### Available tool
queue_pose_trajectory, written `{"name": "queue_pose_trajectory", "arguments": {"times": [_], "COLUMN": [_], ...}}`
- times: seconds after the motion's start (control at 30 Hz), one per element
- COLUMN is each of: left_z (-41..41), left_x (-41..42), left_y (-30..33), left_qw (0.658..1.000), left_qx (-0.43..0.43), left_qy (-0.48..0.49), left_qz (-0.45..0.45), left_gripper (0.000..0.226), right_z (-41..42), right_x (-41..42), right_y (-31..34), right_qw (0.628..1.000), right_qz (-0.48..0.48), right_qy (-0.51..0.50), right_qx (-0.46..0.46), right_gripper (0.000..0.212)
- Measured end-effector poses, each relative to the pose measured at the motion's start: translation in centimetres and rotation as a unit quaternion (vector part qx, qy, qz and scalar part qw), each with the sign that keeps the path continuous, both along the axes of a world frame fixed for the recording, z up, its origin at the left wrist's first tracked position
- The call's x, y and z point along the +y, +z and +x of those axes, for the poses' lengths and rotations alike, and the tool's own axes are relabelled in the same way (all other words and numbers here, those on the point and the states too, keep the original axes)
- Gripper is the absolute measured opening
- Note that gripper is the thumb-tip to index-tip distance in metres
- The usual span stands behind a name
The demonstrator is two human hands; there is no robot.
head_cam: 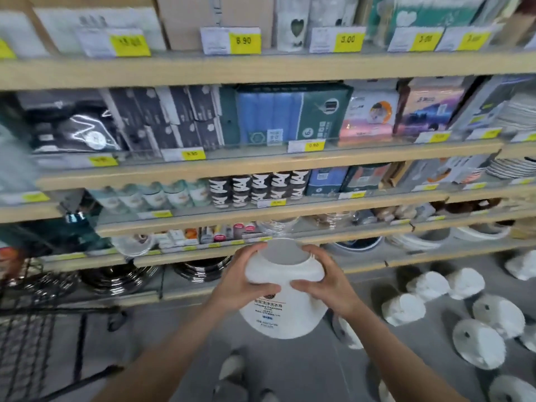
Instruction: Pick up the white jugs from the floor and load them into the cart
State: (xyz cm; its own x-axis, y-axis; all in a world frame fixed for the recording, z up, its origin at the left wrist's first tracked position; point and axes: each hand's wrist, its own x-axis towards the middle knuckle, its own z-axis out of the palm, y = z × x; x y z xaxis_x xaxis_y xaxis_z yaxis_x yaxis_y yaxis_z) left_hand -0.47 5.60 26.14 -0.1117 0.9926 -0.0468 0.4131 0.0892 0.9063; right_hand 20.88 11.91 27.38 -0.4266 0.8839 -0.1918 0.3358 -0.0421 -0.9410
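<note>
Both hands, left (242,281) and right (326,281), clasp a white jug (282,297) upright at chest height; cart (26,340) lies left, nearer the left hand, more jugs (475,340) on the floor right.

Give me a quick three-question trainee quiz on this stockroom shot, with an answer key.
1. True or false: the white jug is held by one hand only.
2. Which side of the picture shows the wire cart: A left, B right, C top?
3. Where do the other white jugs lie?

Key
1. False: the left hand and right hand both grip it near the top.
2. A.
3. On the grey floor, to the right, below the shelves.
</note>
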Motion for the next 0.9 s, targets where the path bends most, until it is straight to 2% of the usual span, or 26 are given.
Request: {"name": "queue_pose_trajectory", "arguments": {"times": [0.2,0.3,0.43,0.7,0.9], "left_z": [-8.1,-13.0,-20.5,-35.8,-44.4], "left_x": [-8.3,-12.9,-19.5,-33.3,-41.0], "left_y": [2.1,2.8,3.2,4.9,6.3], "left_qw": [0.992,0.985,0.973,0.953,0.933], "left_qx": [-0.015,-0.004,0.021,0.062,0.056], "left_qy": [0.125,0.170,0.224,0.284,0.352], "left_qz": [0.019,0.031,0.048,0.088,0.051], "left_gripper": [0.082,0.082,0.089,0.076,0.085], "right_z": [-10.3,-16.3,-25.5,-43.2,-54.3], "right_x": [-3.4,-6.1,-10.9,-22.4,-28.3], "right_y": [2.5,3.5,4.1,4.7,6.1], "right_qw": [0.991,0.983,0.971,0.950,0.928], "right_qz": [0.022,0.034,0.043,0.048,0.048], "right_qy": [0.130,0.182,0.234,0.306,0.366], "right_qx": [0.011,0.018,0.036,0.049,0.047], "right_gripper": [0.067,0.070,0.070,0.067,0.070]}}
